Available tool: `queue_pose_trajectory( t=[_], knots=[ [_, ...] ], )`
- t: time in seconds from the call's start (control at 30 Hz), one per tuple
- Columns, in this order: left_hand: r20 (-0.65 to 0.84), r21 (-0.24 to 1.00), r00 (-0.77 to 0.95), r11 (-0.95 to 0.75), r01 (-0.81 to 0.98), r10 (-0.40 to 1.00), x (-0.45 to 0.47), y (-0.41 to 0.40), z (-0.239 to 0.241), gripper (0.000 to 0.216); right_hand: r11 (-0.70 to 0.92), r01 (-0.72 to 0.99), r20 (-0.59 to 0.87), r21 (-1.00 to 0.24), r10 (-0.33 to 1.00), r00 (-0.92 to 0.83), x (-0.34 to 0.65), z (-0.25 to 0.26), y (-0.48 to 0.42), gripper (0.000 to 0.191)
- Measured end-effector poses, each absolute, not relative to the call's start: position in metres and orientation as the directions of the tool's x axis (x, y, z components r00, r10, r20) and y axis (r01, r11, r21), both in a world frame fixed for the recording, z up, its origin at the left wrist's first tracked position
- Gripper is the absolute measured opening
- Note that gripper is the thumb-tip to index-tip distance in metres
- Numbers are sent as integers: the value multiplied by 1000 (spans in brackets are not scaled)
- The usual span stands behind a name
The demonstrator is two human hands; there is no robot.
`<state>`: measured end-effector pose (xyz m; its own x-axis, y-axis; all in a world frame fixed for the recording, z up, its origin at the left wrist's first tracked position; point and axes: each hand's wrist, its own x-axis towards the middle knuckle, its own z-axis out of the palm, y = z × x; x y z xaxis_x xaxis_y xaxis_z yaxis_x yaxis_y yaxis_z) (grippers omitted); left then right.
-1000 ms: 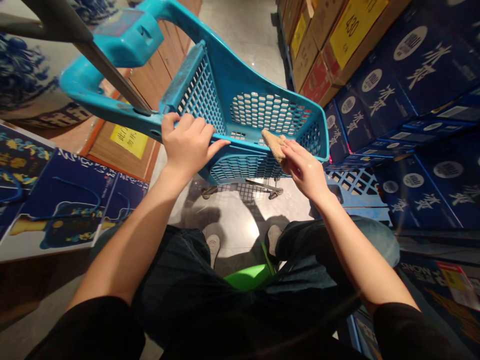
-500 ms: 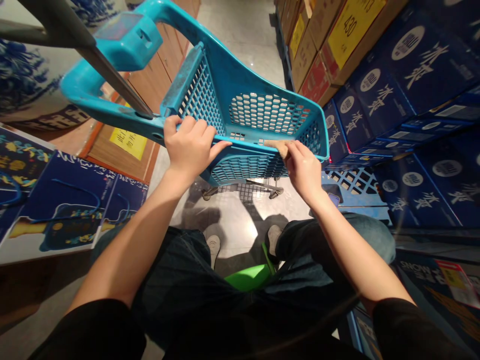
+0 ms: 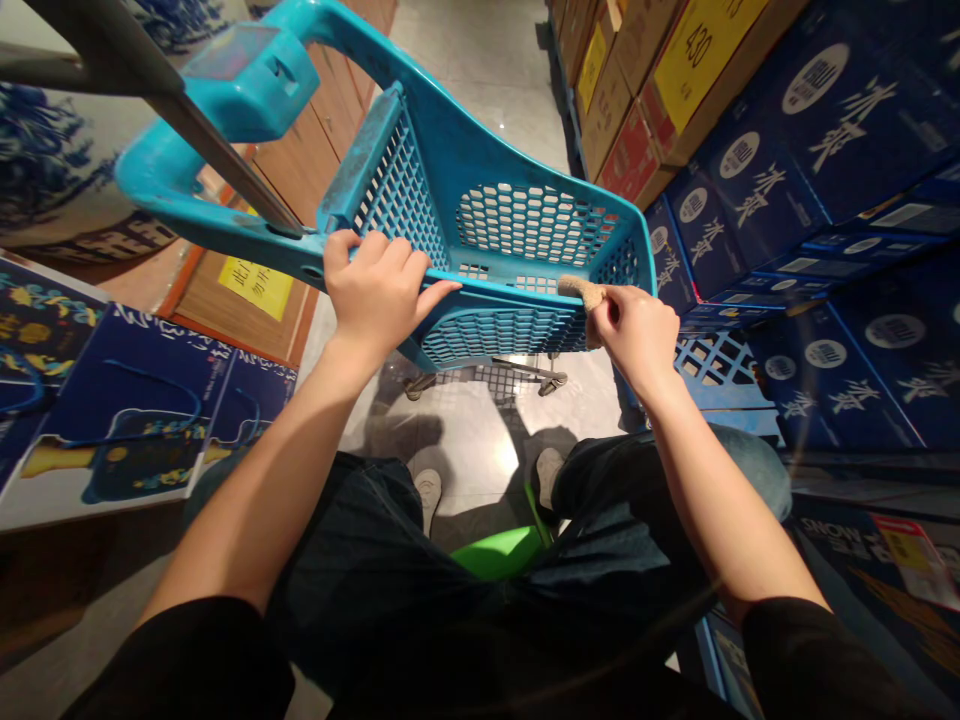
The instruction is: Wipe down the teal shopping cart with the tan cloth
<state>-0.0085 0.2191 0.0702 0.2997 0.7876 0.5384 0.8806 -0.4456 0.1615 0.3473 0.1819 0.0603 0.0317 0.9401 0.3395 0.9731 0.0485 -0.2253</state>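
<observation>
In the head view, a blue cart (image 3: 450, 150) fills the upper centre of the frame. Left of centre, the left hand (image 3: 379, 285) curls its fingers over the near rim, thumb laid along it. Right of centre, the right hand (image 3: 641, 330) pinches a tan cloth (image 3: 579, 291) folded over the same rim, near the cart's right end. Blue boxes (image 3: 847, 150) stack at upper right; bags (image 3: 142, 400) stand at left. A green object (image 3: 499, 553) sits at lower centre.
</observation>
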Motion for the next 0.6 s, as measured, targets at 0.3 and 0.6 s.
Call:
queue_pose_trajectory(
  t=[0.3,0.6],
  knots=[
    [554,155,298,-447,881,778,-12,222,66,30,439,832,409,-338,865,-291,345,42,185,47],
    [580,98,316,-450,888,750,-8,220,68,32,72,976,249,-207,968,-19,372,73,179,34]
  ],
)
